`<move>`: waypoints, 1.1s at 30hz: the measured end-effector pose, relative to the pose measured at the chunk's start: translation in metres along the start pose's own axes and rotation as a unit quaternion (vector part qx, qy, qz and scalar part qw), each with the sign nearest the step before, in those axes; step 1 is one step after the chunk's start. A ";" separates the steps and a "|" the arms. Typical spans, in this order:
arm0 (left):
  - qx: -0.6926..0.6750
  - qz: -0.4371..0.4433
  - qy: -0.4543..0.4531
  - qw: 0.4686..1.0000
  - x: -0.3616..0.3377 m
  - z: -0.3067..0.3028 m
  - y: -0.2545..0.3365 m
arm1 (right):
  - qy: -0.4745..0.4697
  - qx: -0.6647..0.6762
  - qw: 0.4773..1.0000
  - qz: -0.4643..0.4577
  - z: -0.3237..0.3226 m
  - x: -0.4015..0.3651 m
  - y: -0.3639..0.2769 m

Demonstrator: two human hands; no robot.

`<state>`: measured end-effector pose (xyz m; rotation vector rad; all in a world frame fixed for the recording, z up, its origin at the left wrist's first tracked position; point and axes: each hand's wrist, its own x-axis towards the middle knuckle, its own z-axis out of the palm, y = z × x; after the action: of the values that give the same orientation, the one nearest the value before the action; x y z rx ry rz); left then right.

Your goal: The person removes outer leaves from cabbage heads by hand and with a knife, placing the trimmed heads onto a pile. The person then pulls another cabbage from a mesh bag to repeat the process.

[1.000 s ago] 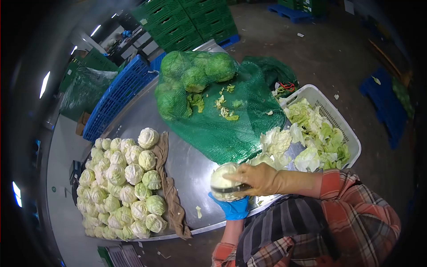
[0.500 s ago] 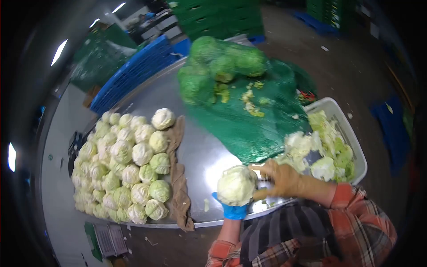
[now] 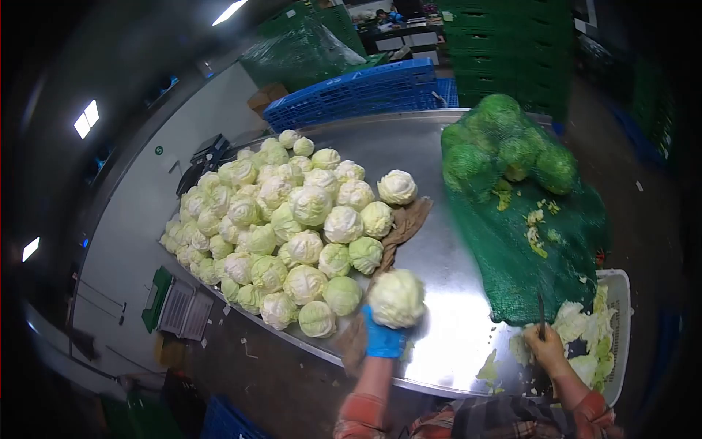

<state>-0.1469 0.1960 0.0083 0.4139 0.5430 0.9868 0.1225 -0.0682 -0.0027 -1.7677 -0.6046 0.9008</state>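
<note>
Tabletop (image 3: 443, 245); fingers clamped: left hand (image 3: 384, 336) on 1 cabbage (image 3: 397, 298), right hand (image 3: 547, 351) seemingly on knife (image 3: 541, 310).

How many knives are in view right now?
1: the knife, in the right hand, blade pointing away from the person, at the near edge of the green netting. More could be hidden under the netting or loose leaves.

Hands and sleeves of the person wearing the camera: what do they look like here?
The left hand wears a bright blue glove that ends near the wrist, with no marking that I can make out. Whether the right hand has a thin glove on is unclear. The left sleeve and right sleeve are orange-red plaid, ending above the wrists.
</note>
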 end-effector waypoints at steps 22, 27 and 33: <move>0.676 0.426 0.307 0.517 0.233 -0.043 0.349 | -0.006 -0.184 0.971 0.155 0.037 -0.004 -0.054; 0.580 0.442 0.243 0.640 0.250 -0.109 0.378 | -0.046 -0.254 0.966 0.002 0.040 0.006 0.019; 0.626 0.430 0.278 0.588 0.264 -0.132 0.410 | -0.181 -0.178 0.962 0.100 0.029 0.002 -0.074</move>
<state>-0.3843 0.6384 0.0691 1.8173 1.7423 1.5490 0.1009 -0.0239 0.0603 -2.0252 -0.8793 1.3395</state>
